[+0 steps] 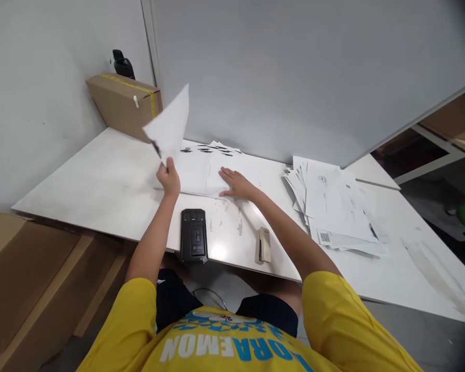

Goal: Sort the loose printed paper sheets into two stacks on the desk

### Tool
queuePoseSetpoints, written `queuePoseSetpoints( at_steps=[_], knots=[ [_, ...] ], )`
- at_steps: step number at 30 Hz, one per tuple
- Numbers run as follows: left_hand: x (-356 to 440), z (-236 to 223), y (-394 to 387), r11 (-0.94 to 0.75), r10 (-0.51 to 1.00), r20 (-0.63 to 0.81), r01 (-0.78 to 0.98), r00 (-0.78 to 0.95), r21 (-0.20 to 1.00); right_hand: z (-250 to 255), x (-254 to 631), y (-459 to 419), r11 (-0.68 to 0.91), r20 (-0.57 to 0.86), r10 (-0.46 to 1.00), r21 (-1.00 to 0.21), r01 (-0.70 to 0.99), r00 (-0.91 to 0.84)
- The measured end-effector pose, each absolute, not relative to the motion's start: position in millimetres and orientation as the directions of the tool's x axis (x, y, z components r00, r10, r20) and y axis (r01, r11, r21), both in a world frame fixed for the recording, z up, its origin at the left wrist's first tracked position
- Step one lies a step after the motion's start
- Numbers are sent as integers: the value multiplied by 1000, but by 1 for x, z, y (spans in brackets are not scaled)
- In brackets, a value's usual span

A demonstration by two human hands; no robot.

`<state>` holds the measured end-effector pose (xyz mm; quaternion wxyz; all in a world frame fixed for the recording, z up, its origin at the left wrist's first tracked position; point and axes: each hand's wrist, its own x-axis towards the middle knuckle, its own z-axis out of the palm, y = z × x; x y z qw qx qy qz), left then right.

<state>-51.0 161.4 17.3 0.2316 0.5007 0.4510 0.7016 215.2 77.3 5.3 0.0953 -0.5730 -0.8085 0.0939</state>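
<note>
Raised above the table, a white sheet of paper [169,121] is pinched at its lower edge by my left hand [169,176]. It stands tilted, with a dark mark along its left lower side. My right hand [237,184] lies flat with fingers spread on a white paper [196,173] on the table. Behind that paper, several sheets with black marks [217,148] fan out near the wall. A beige stapler [264,245] rests near the front edge, below my right forearm. To its left lies a black phone [194,235], back side up.
A messy stack of printed papers [333,206] sits on the right of the white table [89,175]. A cardboard box [124,106] with yellow tape stands at the back left, a black object [123,64] behind it. Large cardboard boxes [34,279] fill the lower left. A grey partition [294,72] rises behind.
</note>
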Motion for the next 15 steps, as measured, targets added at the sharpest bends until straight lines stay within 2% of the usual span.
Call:
queuePoseSetpoints(
  at_steps=[2,5,8,10,13,15],
  knots=[
    [-69,32,159,-433,808,342,-89,-479,897,7,214,73,325,78,946,-253,911,-315],
    [-115,53,135,-401,890,273,-338,-366,851,19,212,62,336,126,941,-248,909,-314],
    [-171,54,92,-419,882,252,-419,-398,805,42,216,44,292,178,951,-267,918,-251],
    [-201,39,59,-367,885,158,-446,-438,816,60,222,27,257,252,950,-305,917,-183],
    [-228,0,8,-167,891,-81,-488,-446,857,88,226,-1,318,439,887,-358,878,-143],
    [-231,-28,-26,8,926,-194,-497,-324,868,102,218,-18,430,577,796,-329,841,-182]
  ],
)
